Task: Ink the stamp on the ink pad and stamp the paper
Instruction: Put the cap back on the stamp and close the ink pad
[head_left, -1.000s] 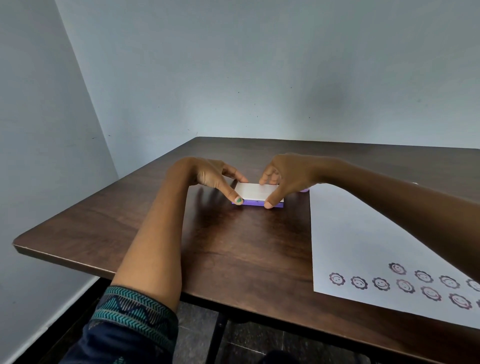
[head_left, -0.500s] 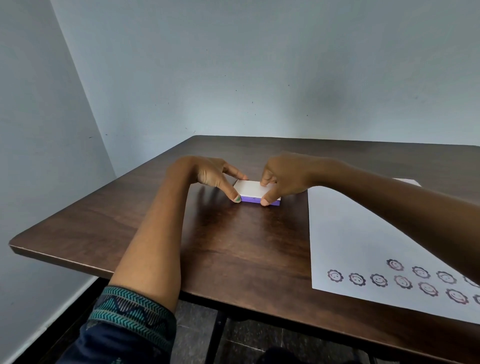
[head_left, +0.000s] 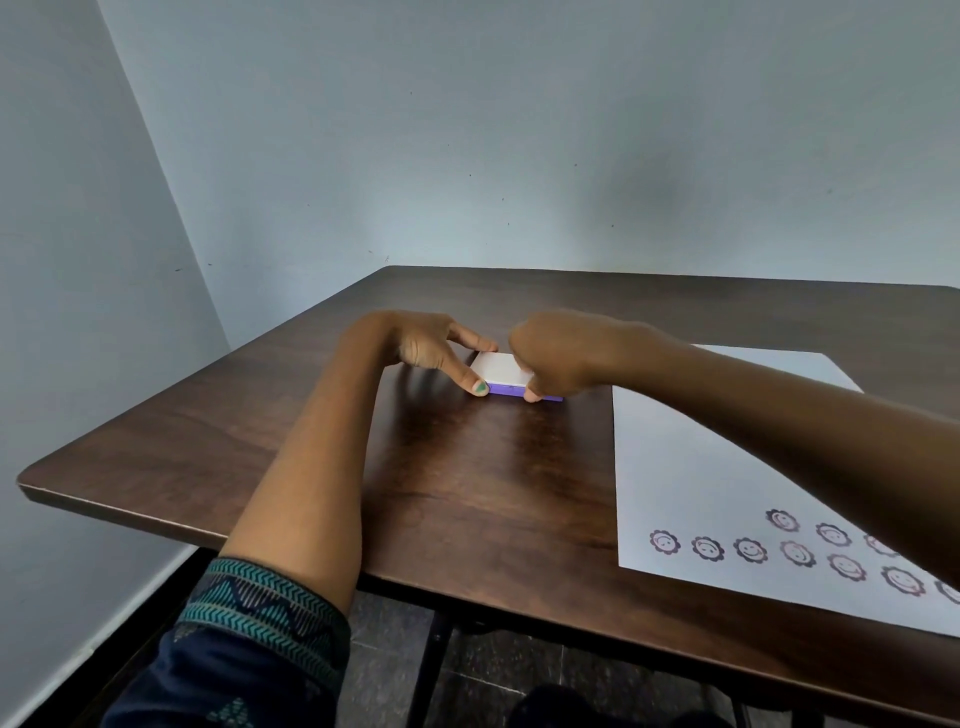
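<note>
I see the closed ink pad lying far back on the dark wood counter, left of the paper. My left hand pinches its left end; my right hand grips its right end. Blue-grey walls behind.

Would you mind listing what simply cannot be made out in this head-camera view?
- Stamp: not visible anywhere; the right hand may cover it, but that cannot be told.
- Ink pad: its lid looks closed, so the ink surface is hidden; its right end sits under the right hand.
- Stamped faces on the paper: the right-hand ones are covered by the right forearm or cut off by the frame edge.
- Left hand: grip pressure is unclear.
</note>
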